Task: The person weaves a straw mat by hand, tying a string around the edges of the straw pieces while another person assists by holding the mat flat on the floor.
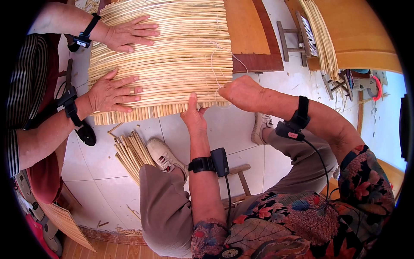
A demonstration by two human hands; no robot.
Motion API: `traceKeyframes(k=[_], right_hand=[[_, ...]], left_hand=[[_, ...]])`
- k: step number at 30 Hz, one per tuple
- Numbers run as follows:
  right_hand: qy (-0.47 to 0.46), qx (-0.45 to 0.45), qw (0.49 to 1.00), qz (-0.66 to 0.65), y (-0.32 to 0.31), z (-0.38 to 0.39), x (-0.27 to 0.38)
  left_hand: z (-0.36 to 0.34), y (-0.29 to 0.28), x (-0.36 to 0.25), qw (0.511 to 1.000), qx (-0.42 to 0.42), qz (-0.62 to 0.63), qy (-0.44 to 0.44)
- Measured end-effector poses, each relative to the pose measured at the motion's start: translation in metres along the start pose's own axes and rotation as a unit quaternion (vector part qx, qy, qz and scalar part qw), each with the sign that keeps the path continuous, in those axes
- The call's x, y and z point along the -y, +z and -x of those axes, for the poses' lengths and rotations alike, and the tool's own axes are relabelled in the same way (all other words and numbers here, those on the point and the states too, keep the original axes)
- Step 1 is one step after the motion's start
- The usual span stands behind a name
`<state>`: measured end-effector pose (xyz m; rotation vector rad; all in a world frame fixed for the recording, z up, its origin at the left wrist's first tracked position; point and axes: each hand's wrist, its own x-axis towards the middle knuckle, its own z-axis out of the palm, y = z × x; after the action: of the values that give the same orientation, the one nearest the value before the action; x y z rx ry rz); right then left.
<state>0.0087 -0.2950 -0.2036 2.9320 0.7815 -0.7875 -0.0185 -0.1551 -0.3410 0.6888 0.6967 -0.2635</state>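
Reed mat [172,56], a panel of pale stalks laid side by side, lies across the white tiled floor [233,129] ahead of our knees, its near edge a row of cut stalk ends. Our left hand [194,115] rests at that near edge, thumb up against the stalk ends and fingers [192,100] together, pressed to the mat. Our right hand [241,91] sits just beside it at the mat's near right corner, closed into a loose fist; a thin pale thread [214,64] runs from this fist up over the stalks, though we cannot tell exactly how the fingers pinch it. Both of our wrists carry black strapped devices with cables. A second person, at the left, lays two flat hands on the mat: one [113,93] near the front left corner, the other [129,33] farther back, fingers spread. A loose bundle of stalks [131,153] lies on the floor beside our left shoe [163,155]. More stalks [321,39] lean over small wooden stools [295,36] at upper right
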Motion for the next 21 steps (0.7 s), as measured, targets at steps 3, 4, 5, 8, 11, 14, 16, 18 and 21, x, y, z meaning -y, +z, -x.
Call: traceKeyframes(k=[3, 4, 5, 8, 11, 14, 16, 18, 21], right_hand=[[-0.007, -0.013, 1.0, -0.009, 0.003, 0.0, 0.0], [-0.009, -0.006, 1.0, -0.006, 0.004, -0.001, 0.001], [-0.009, 0.001, 1.0, 0.0, 0.002, -0.001, 0.001], [-0.011, 0.0, 1.0, -0.005, 0.002, 0.0, 0.001], [-0.015, -0.006, 1.0, -0.023, 0.007, -0.001, -0.002], [-0.009, 0.008, 1.0, -0.01, 0.003, -0.005, -0.004], [-0.024, -0.004, 1.0, 0.012, 0.002, -0.008, -0.005], [-0.056, -0.042, 0.997, 0.036, 0.01, -0.009, -0.007], [-0.053, -0.082, 0.995, 0.029, 0.015, -0.01, -0.008]], left_hand=[[-0.001, -0.004, 0.0, 1.0, 0.0, 0.001, -0.001], [-0.001, -0.006, 0.0, 1.0, 0.0, 0.001, 0.001], [-0.002, -0.006, 0.0, 1.0, 0.001, 0.002, 0.002], [-0.002, -0.005, 0.0, 1.0, 0.004, 0.003, 0.002], [0.0, -0.002, 0.001, 1.0, 0.006, 0.006, 0.0], [0.0, -0.002, 0.0, 1.0, 0.004, 0.008, -0.001], [0.0, -0.004, -0.001, 1.0, 0.002, 0.008, -0.001], [0.0, -0.003, -0.001, 1.0, 0.002, 0.005, -0.004], [0.001, -0.001, -0.001, 1.0, -0.001, 0.003, -0.002]])
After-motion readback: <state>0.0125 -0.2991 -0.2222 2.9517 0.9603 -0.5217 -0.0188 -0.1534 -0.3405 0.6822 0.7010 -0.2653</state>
